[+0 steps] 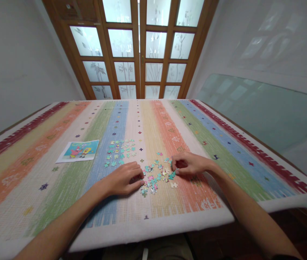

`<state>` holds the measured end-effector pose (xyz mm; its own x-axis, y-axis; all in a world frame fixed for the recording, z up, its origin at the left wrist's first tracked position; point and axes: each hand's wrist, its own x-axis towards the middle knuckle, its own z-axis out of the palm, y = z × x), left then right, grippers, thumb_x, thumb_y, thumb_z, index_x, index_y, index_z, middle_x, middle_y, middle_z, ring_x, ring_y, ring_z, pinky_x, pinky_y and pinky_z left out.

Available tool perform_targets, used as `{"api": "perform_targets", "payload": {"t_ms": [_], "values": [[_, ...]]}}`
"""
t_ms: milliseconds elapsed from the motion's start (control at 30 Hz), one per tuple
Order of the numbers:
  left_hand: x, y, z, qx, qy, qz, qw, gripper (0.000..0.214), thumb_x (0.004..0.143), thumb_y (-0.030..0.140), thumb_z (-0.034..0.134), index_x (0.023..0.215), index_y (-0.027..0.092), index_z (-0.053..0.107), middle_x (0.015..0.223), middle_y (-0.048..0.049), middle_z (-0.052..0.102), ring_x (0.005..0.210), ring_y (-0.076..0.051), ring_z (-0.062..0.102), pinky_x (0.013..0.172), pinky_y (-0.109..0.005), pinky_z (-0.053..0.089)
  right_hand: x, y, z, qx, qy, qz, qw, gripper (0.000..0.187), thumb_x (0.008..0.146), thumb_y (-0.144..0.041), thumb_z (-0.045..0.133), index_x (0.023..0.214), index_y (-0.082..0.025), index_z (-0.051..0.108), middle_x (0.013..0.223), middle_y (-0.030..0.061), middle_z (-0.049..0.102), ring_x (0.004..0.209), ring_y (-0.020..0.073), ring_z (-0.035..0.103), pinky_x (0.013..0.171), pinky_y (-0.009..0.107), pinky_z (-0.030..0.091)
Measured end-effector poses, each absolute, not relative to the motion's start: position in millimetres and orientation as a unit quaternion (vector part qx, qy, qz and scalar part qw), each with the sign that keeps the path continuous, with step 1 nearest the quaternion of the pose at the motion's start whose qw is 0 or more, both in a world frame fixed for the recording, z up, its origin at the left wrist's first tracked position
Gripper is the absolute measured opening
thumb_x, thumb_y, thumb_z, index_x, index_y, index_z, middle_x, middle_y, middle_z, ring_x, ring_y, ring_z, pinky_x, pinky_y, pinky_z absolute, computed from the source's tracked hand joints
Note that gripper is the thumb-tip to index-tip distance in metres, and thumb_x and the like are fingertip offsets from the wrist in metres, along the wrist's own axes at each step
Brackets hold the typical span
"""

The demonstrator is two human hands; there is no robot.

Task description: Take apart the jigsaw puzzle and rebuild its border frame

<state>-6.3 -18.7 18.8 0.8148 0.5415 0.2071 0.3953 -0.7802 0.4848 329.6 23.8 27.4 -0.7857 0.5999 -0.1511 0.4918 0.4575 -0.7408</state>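
Observation:
A loose pile of jigsaw puzzle pieces (159, 177), mostly teal with some pink and pale ones, lies between my two hands. My left hand (128, 178) rests at the pile's left edge, its fingers curled and the thumb tip close to the index finger; what they hold, if anything, is hidden. On the right side of the pile, the thumb and fingertips of my right hand (187, 163) are pinched at a teal puzzle piece (172, 176). Beyond my left hand, more puzzle pieces (119, 151) are spread in rough rows, apart from one another.
A printed cartoon picture (80, 150) lies flat on the left. The striped tablecloth (139, 206) covers a large table whose near edge runs under my forearms. A glass panel (264, 108) leans at the right wall, and wood-framed glass doors (139, 54) stand beyond the table.

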Motion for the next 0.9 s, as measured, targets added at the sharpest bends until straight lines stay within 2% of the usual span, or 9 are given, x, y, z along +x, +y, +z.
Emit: {"api": "perform_targets", "payload": {"t_ms": [167,300,567,767,900], "values": [[-6,-18,17,0.930,0.250,0.171,0.208,0.016,0.101,0.031,0.052,0.089,0.021,0.058,0.081,-0.0029,0.060,0.073,-0.018,0.052,0.068,-0.033,0.042,326,22,27,-0.351,-0.853,0.381,0.061,0.018,0.074,-0.011,0.058,0.086,-0.017,0.069,0.071,-0.0003,0.062,0.062,0.0117,0.051,0.058,0.025,0.039],[-6,-18,16,0.930,0.254,0.168,0.205,0.016,0.101,0.031,0.052,0.090,0.020,0.058,0.082,-0.0034,0.060,0.074,-0.018,0.052,0.068,-0.033,0.041,321,20,29,-0.362,-0.855,0.365,0.071,0.019,0.070,-0.010,0.056,0.082,-0.017,0.069,0.071,-0.0001,0.063,0.061,0.0113,0.051,0.058,0.025,0.039],[-5,-18,18,0.931,0.252,0.167,0.206,0.018,0.101,0.032,0.052,0.088,0.020,0.058,0.080,-0.0031,0.060,0.072,-0.018,0.052,0.066,-0.033,0.041,317,18,32,-0.392,-0.839,0.367,0.083,0.007,0.075,-0.015,0.060,0.073,-0.018,0.066,0.062,-0.0006,0.060,0.055,0.0109,0.049,0.052,0.026,0.037],[-5,-19,18,0.931,0.252,0.169,0.203,0.017,0.101,0.031,0.051,0.089,0.021,0.058,0.080,-0.0027,0.060,0.072,-0.018,0.052,0.067,-0.033,0.042,317,18,31,-0.389,-0.841,0.364,0.096,0.018,0.073,-0.009,0.057,0.082,-0.018,0.070,0.072,0.0016,0.068,0.062,0.0123,0.056,0.058,0.026,0.043],[-4,-20,18,0.931,0.248,0.174,0.202,0.017,0.101,0.030,0.051,0.089,0.021,0.058,0.079,-0.0027,0.060,0.072,-0.018,0.052,0.068,-0.034,0.042,318,17,33,-0.378,-0.846,0.363,0.102,0.017,0.080,-0.011,0.058,0.086,-0.018,0.072,0.079,0.0032,0.071,0.066,0.0131,0.058,0.062,0.026,0.046]]}}
